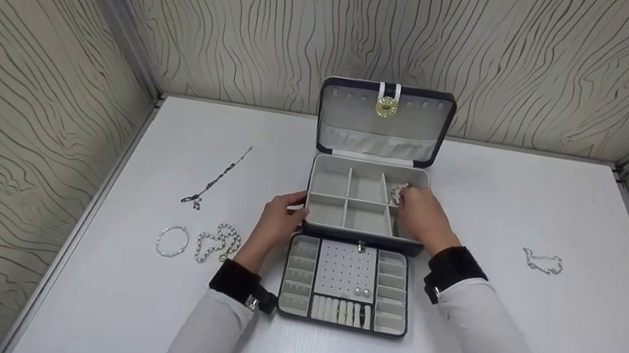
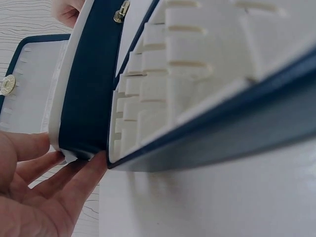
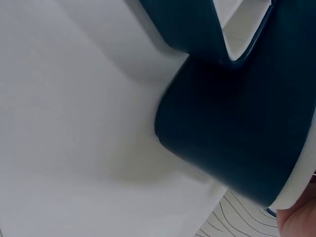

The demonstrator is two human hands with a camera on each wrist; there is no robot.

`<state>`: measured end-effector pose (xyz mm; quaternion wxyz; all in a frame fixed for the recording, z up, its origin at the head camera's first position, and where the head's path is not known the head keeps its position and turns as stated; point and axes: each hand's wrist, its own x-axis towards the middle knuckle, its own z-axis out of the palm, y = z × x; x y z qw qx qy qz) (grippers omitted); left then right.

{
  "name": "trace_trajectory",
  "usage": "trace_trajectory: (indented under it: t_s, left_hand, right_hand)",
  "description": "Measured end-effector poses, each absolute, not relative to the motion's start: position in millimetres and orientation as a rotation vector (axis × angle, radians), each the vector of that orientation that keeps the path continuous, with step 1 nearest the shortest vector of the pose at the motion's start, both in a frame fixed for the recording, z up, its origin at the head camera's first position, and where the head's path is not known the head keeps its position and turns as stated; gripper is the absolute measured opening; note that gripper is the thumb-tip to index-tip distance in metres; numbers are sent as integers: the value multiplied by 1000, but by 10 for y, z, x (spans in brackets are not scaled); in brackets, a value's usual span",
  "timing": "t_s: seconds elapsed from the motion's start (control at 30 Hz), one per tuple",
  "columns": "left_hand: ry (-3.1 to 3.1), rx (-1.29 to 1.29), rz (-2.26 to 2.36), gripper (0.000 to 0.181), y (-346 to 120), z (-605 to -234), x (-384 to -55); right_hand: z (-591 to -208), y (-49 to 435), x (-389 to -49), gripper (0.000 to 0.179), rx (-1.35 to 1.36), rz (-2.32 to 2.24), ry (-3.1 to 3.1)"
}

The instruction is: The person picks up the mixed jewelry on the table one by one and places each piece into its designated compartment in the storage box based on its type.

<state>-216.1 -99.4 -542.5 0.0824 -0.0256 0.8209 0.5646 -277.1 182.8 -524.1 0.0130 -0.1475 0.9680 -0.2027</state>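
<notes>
A dark blue jewelry box (image 1: 362,238) stands open in the head view, its light-lined lower part divided into several compartments. My right hand (image 1: 424,215) reaches into the back right compartment. Its fingertips pinch a silvery bracelet (image 1: 396,193), partly hidden by the hand. At the box's left side, my left hand (image 1: 279,222) rests with fairly straight fingers. The left wrist view shows its thumb (image 2: 29,144) touching the white rim and its other fingers lying against the side. Only a bit of my right hand (image 3: 300,217) shows in the right wrist view.
In front of the box lies a jewelry tray (image 1: 296,318) with pearl earrings (image 1: 362,292) and several rings. To the left are a dark chain (image 1: 217,179), a bangle (image 1: 158,238) and a beaded necklace (image 1: 201,242). A silvery chain bracelet (image 1: 543,269) lies far right.
</notes>
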Motion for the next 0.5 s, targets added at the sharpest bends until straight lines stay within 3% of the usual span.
trace_trajectory:
  t_s: [0.3, 0.5]
  left_hand:
    - [2435, -56, 1702, 44, -1006, -5426, -2162]
    - [2430, -58, 1700, 44, -1008, -5411, -2169]
  right_hand:
    - [-5242, 1806, -2767, 19, -508, -571, 2915]
    - [-5140, 1868, -2771, 28, -561, -761, 2859]
